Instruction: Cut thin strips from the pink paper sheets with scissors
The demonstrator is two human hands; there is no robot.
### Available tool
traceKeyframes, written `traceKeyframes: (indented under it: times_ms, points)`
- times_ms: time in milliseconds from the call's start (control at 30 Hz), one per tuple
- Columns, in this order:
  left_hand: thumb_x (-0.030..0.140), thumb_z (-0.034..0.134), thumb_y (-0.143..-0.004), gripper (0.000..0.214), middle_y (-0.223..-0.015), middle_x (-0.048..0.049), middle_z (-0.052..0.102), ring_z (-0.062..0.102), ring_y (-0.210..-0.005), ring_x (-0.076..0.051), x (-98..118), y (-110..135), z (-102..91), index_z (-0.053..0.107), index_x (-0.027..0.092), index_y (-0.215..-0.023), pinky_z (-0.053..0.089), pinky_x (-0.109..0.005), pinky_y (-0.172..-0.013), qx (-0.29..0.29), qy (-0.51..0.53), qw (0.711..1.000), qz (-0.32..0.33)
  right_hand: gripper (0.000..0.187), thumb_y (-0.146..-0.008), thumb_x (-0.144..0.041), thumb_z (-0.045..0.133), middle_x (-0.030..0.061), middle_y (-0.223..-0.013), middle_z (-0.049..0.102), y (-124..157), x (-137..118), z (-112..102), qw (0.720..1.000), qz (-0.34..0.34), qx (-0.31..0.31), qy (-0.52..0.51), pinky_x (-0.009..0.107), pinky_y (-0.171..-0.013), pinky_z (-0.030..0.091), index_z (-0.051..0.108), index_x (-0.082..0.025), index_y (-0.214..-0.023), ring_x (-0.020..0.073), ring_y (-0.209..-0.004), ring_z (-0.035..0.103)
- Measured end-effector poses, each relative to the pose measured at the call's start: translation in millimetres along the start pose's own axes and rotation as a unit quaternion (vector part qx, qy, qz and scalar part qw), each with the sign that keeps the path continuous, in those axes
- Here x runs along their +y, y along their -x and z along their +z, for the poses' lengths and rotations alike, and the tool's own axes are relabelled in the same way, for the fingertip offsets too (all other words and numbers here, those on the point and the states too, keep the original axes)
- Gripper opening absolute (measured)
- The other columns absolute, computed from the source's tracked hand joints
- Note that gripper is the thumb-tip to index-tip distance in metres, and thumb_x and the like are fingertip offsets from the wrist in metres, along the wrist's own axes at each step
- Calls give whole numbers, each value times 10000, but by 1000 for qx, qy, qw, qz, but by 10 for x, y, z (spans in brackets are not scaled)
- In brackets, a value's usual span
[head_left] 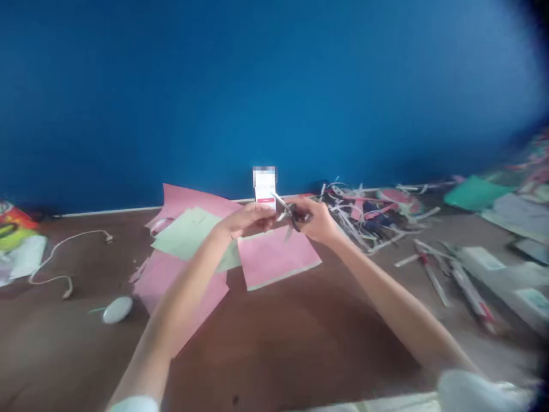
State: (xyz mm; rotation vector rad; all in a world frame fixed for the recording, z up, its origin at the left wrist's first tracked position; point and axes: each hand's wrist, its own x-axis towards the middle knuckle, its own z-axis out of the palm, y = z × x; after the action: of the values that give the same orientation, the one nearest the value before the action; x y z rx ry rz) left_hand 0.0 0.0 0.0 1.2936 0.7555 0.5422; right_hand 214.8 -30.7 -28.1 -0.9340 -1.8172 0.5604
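Observation:
Over the middle of the table, my right hand (316,220) is closed round the handles of a pair of scissors (290,214). The scissors' blades are spread apart and point up and left, toward my left hand. My left hand (252,220) is pinched shut, and a small pale piece of paper (281,217) shows at its fingertips; blur hides its exact shape. Below both hands lies a pink sheet of paper (278,260). A pale green sheet (186,234) and more pink paper (193,289) lie partly behind my left forearm.
A lit phone (265,186) stands against the blue wall (274,86). Paper strips (347,212) are heaped at the right, near pens (472,292) and a green sheet (478,193). At the left are a white cable (51,252) and a white oval object (118,310).

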Motion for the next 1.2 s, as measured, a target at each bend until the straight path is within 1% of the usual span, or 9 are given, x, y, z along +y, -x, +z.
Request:
traceKeyframes:
  times_ms: [133,233,367,467,600,700,800,967,1200]
  points:
    - [395,646,-819,312,-882,-63,648,588,-748,-120,-28,-43,-37,668,145,-1006,469,-263,-706,8,-80,994,79,468,-664,-179,702,20,-756,661,-29,48,20,988,106,-2,-109,235,-548,459,632,-151,-1125,132,-628,585]
    - [340,713,-766,346,-1037,-85,653,606,-930,-175,-74,-87,19,650,172,-1063,471,-297,-822,-16,-137,978,156,514,-629,-205,754,42,-752,690,-41,78,33,969,177,-21,-171,274,-562,505,611,-148,-1119,188,-658,647]
    - [419,660,-803,295,-953,-78,671,622,-871,-178,-148,-173,125,674,157,-937,470,-303,-786,44,-138,970,195,534,-613,-232,792,52,-779,710,-30,92,38,951,202,-60,-225,290,-563,522,598,-165,-1105,209,-664,675]
    - [461,659,-792,314,-844,-59,667,597,-757,-144,-162,-207,135,685,149,-821,446,-269,-704,101,-148,962,204,565,-618,-238,798,57,-787,719,-13,71,15,945,203,-90,-241,283,-551,518,581,-169,-1136,213,-666,685]
    - [490,696,-746,359,-760,-48,649,541,-641,-109,-134,-189,57,697,143,-838,412,-241,-609,192,-131,952,200,515,-651,-258,772,59,-754,718,2,31,-38,940,207,-126,-240,315,-586,534,582,-150,-1118,207,-635,682]
    - [505,730,-702,396,-745,-55,653,530,-610,-103,-119,-175,11,704,136,-843,405,-234,-575,234,-111,947,190,426,-657,-264,758,59,-739,708,7,32,-43,941,205,-137,-230,315,-581,527,605,-138,-1034,189,-614,662]
    - [515,712,-718,399,-774,-66,668,534,-603,-100,-117,-176,7,706,137,-846,407,-230,-562,242,-107,945,191,394,-683,-286,734,38,-733,674,10,70,-1,954,187,-122,-198,289,-562,492,609,-141,-1028,162,-616,621]
    - [491,696,-747,378,-755,-70,668,564,-631,-116,-131,-187,4,710,129,-855,437,-237,-583,215,-123,949,197,297,-755,-301,664,-12,-729,543,20,167,75,992,88,-63,-58,239,-567,380,627,-165,-1017,102,-632,471]
    - [423,704,-749,310,-817,-83,700,599,-663,-133,-201,-242,-47,725,138,-870,475,-269,-653,198,-140,949,200,327,-763,-308,644,-33,-653,463,45,205,71,994,54,-91,28,238,-545,326,636,-160,-1055,103,-595,417]
